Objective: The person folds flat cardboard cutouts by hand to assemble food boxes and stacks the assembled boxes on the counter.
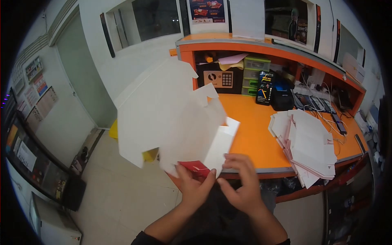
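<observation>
A large white cardboard sheet [163, 110], cut with flaps and notches, is held up over the left part of the orange desk [245, 134]. Near its bottom a red printed flap [196, 167] is folded over. My left hand [195, 185] grips the sheet at this flap, thumb on top. My right hand [243, 183] is beside the narrow folded white panel at the lower right, fingers curved and thumb apart, fingertips at the panel's edge. A stack of similar flat white and red cardboard pieces [308, 143] lies on the desk to the right.
Behind the desk top are a black safe [220, 79], green drawers [255, 73], a black box with coloured print [265, 87], and phones with white cables [314, 103]. A monitor [36, 159] stands at the far left. Tiled floor [134, 196] shows below.
</observation>
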Demonstrator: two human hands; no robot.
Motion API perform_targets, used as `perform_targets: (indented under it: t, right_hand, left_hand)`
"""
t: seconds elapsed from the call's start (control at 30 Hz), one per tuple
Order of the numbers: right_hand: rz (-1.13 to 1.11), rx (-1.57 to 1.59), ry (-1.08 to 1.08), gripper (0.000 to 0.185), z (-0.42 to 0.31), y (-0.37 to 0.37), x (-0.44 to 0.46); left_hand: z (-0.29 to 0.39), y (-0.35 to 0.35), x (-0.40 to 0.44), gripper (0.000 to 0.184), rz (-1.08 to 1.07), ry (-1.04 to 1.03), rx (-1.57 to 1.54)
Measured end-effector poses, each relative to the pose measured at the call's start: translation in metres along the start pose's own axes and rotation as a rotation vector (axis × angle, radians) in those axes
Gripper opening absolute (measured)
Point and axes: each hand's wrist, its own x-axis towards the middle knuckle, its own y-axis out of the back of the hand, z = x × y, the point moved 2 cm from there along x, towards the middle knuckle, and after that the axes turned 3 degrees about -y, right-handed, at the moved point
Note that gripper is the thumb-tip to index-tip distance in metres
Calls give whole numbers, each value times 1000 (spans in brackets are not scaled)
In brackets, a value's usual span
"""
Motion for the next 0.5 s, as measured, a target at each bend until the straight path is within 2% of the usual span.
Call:
perform_targets:
  t: [0.03, 0.07, 0.13, 0.17, 0.27, 0.3, 0.33, 0.4, 0.43, 0.5]
  right_hand:
    - [53, -2, 58, 35, -6, 7, 6]
    - [-1, 62, 55, 36, -11, 8, 9]
    - [-104, 173, 73, 40, -25, 10, 23]
    - [-139, 110, 119, 33, -35, 10, 31]
    - [-151, 19, 71, 32, -41, -2, 40]
    - [-86, 13, 122, 17, -39, -5, 44]
    - [-88, -28, 147, 16, -35, -5, 45]
    - [-93, -111, 210, 14, -26, 1, 46]
    - [-137, -42, 126, 16, -19, 2, 42]
    - [-133, -24, 112, 23, -14, -3, 34]
  left_hand:
    - [-7, 6, 0, 80, -9, -19, 163]
    - [-12, 10, -2, 78, -22, -33, 323]
    - [-19, 6, -4, 86, -46, -66, 315]
    - [-20, 3, -3, 90, -57, -88, 306]
    - [-13, -1, 8, 100, -108, -328, 697]
    - [-8, -1, 9, 102, -113, -337, 694]
    - [-4, -1, 10, 103, -118, -345, 691]
    - [12, -6, 9, 104, -87, -245, 406]
    - [3, -6, 7, 106, -78, -110, 99]
    - [11, -9, 10, 107, -57, -142, 218]
